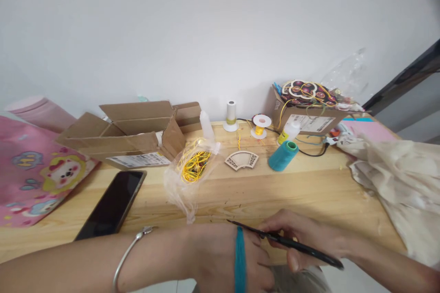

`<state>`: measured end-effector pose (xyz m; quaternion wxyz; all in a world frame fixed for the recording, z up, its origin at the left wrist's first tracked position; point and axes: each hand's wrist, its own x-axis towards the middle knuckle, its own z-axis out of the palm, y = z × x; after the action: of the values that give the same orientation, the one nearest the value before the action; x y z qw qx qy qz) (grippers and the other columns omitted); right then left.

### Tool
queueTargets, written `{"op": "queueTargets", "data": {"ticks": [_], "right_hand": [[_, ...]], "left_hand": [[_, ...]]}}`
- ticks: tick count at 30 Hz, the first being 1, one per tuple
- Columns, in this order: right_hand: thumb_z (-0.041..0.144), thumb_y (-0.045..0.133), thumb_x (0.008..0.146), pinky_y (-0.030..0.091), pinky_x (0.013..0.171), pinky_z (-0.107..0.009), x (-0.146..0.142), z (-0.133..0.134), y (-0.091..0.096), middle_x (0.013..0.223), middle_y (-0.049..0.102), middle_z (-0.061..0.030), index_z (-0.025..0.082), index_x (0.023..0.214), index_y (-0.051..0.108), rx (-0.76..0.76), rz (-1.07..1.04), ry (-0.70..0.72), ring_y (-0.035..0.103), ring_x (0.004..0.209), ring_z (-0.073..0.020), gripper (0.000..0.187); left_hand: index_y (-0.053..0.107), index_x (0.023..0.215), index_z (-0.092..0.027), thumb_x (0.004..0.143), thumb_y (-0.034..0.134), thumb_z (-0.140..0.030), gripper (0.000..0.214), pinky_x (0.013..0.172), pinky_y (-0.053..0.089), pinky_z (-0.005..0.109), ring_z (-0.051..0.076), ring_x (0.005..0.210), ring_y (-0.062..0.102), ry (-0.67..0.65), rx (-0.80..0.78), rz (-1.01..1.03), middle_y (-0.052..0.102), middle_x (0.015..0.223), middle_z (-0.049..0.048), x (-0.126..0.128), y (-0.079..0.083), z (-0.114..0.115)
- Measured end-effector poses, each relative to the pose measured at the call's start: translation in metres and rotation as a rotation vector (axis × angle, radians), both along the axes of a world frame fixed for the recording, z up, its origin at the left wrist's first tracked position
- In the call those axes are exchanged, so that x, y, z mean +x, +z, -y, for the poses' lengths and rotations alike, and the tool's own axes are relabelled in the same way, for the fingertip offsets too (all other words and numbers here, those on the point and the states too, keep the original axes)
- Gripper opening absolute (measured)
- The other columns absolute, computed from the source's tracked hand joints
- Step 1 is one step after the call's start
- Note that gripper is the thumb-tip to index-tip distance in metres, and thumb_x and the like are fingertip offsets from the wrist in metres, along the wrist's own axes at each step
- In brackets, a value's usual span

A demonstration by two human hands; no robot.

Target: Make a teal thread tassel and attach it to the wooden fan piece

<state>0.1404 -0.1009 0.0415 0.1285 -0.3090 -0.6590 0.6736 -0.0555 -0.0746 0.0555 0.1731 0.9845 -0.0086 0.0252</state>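
Observation:
A thick band of teal thread [240,261] is wound around my left hand [223,256], which lies back up at the table's front edge. Its fingers look stretched out, though their tips are partly hidden. My right hand [302,233] is closed around black scissors [292,242], whose pointed tip lies over the left hand near the upper end of the thread band. Behind the hands, a teal thread cone [283,155] leans on its side. Left of it lies a fan-shaped wooden piece [241,160] with a yellow cord at its top.
A black phone [112,203], a pink bag [44,174] and an open cardboard box [137,142] stand left. A plastic bag with yellow cord [194,167] lies mid-table. Spools [261,123], a glue bottle [289,132], a filled box [309,119] and cream cloth [405,178] are farther right.

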Motion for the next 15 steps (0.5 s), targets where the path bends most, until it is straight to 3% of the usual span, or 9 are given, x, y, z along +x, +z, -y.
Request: {"op": "queueTargets", "data": {"ticks": [3, 8, 11, 15], "right_hand": [[0.056, 0.050, 0.071, 0.026, 0.048, -0.018, -0.001, -0.001, 0.000, 0.064, 0.039, 0.0026, 0.011, 0.099, 0.058, 0.036, -0.010, -0.024, 0.029, 0.057, -0.0072, 0.053], [0.055, 0.054, 0.068, 0.031, 0.050, -0.018, 0.010, -0.006, 0.003, 0.060, 0.047, 0.0016, 0.010, 0.097, 0.062, 0.121, 0.133, -0.042, 0.038, 0.055, -0.0078, 0.055], [0.050, 0.060, 0.065, 0.039, 0.056, -0.021, 0.047, -0.010, 0.006, 0.071, 0.059, -0.0020, 0.014, 0.098, 0.063, 0.237, 0.349, -0.078, 0.050, 0.063, -0.0135, 0.049], [0.038, 0.049, 0.078, 0.046, 0.070, -0.026, 0.124, -0.007, -0.007, 0.095, 0.063, -0.0095, 0.019, 0.108, 0.058, 0.450, 0.700, -0.341, 0.059, 0.082, -0.0203, 0.037]], "left_hand": [[0.059, 0.065, -0.023, 0.074, 0.042, -0.028, 0.020, 0.060, 0.043, 0.026, 0.016, 0.066, 0.057, -0.238, -0.095, 0.065, 0.060, 0.065, 0.0028, 0.001, 0.003, -0.002], [0.058, 0.066, -0.018, 0.073, 0.041, -0.023, 0.019, 0.060, 0.043, 0.027, 0.015, 0.059, 0.054, -0.252, -0.116, 0.091, 0.056, 0.057, 0.0018, 0.003, 0.001, -0.002], [0.060, 0.089, -0.018, 0.077, 0.034, -0.025, 0.030, 0.064, 0.043, 0.029, 0.018, 0.062, 0.054, -0.246, -0.165, 0.137, 0.060, 0.064, 0.0036, 0.002, -0.001, -0.006], [0.051, 0.114, -0.012, 0.081, 0.024, -0.032, 0.047, 0.071, 0.043, 0.028, 0.019, 0.073, 0.058, -0.173, -0.414, 0.116, 0.064, 0.076, 0.0085, 0.003, 0.014, -0.021]]}}
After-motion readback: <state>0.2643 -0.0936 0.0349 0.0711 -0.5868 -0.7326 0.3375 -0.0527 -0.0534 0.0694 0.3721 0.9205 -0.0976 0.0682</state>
